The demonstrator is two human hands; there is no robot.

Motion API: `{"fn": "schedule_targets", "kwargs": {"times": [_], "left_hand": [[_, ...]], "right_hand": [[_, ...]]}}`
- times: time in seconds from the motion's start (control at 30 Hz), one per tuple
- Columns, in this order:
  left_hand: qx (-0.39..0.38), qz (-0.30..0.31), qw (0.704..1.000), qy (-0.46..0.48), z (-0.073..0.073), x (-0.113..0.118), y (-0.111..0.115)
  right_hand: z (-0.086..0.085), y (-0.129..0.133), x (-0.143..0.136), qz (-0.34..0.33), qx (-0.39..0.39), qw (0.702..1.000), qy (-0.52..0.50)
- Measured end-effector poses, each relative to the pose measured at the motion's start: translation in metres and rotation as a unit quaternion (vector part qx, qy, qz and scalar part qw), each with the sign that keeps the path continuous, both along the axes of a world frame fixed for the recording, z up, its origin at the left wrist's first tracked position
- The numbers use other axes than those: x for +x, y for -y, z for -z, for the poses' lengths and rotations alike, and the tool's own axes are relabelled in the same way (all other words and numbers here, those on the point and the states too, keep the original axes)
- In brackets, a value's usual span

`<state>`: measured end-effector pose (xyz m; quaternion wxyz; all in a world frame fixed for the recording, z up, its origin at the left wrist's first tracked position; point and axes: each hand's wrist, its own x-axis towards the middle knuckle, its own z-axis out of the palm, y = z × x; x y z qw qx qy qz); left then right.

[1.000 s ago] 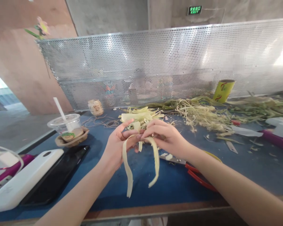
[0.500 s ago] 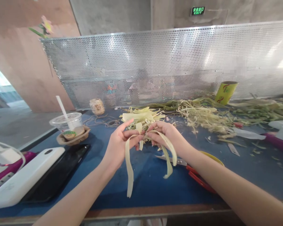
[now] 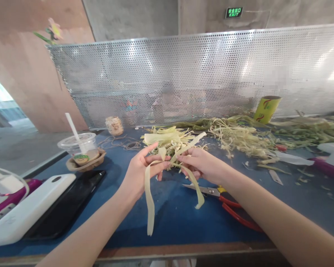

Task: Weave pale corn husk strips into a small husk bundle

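My left hand [image 3: 144,167] pinches pale green husk strips [image 3: 149,200] between thumb and fingers; one long strip hangs down in front of it. Close by on the right, my right hand [image 3: 197,161] is closed on a strip that slants up to the right. Another strip [image 3: 196,187] droops below that hand. Where the strips cross between the hands, my fingers partly hide them. Just behind lies a pile of flat pale husk pieces [image 3: 167,136]. Scissors [image 3: 211,191] with red and yellow handles rest under my right forearm, their blades pointing left.
At left are a lidded plastic cup [image 3: 78,144] in a cardboard holder, a black phone [image 3: 69,207], a white power bank [image 3: 36,207] and a purple power strip [image 3: 5,200]. Shredded husk [image 3: 236,137], a yellow tube [image 3: 267,109] and a glue gun [image 3: 325,168] lie right. A perforated metal screen [image 3: 183,74] stands behind.
My right hand has turned, and its strip, which drooped over the hand, now points up and right. My left hand stays nearly in place. More of the scissors' handles shows.
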<state>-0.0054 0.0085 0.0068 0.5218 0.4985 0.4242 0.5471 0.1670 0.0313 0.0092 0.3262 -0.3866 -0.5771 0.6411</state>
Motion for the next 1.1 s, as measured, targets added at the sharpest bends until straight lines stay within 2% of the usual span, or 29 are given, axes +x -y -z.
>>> {"fn": "schedule_targets", "kwargs": {"times": [0.07, 0.2, 0.33, 0.43, 0.6, 0.8, 0.93, 1.1], "left_hand": [[-0.004, -0.010, 1.000, 0.011, -0.001, -0.001, -0.001], [-0.014, -0.020, 1.000, 0.014, -0.002, -0.003, 0.000], [-0.005, 0.009, 1.000, -0.004, 0.001, 0.001, 0.004], [-0.022, 0.047, 0.998, -0.040, 0.003, 0.005, 0.006], [-0.024, 0.057, 0.996, -0.061, 0.000, 0.007, 0.006], [-0.026, 0.069, 0.996, -0.043, -0.002, 0.007, 0.009], [-0.047, 0.071, 0.996, -0.034, -0.003, 0.011, 0.012], [-0.035, 0.081, 0.996, -0.028, 0.004, 0.011, 0.011]], "right_hand": [[-0.002, 0.000, 0.004, -0.031, 0.000, 0.999, -0.021], [-0.006, 0.004, 0.008, -0.099, 0.056, 0.990, -0.085], [-0.010, 0.010, 0.004, -0.116, 0.129, 0.982, -0.077], [-0.012, 0.012, 0.002, -0.085, 0.189, 0.978, -0.015], [-0.013, 0.009, 0.004, 0.004, 0.288, 0.954, 0.087], [-0.017, 0.012, 0.005, -0.001, 0.289, 0.951, 0.111], [-0.015, 0.012, 0.005, 0.018, 0.311, 0.943, 0.113], [-0.010, 0.006, 0.004, 0.035, 0.326, 0.936, 0.130]]}}
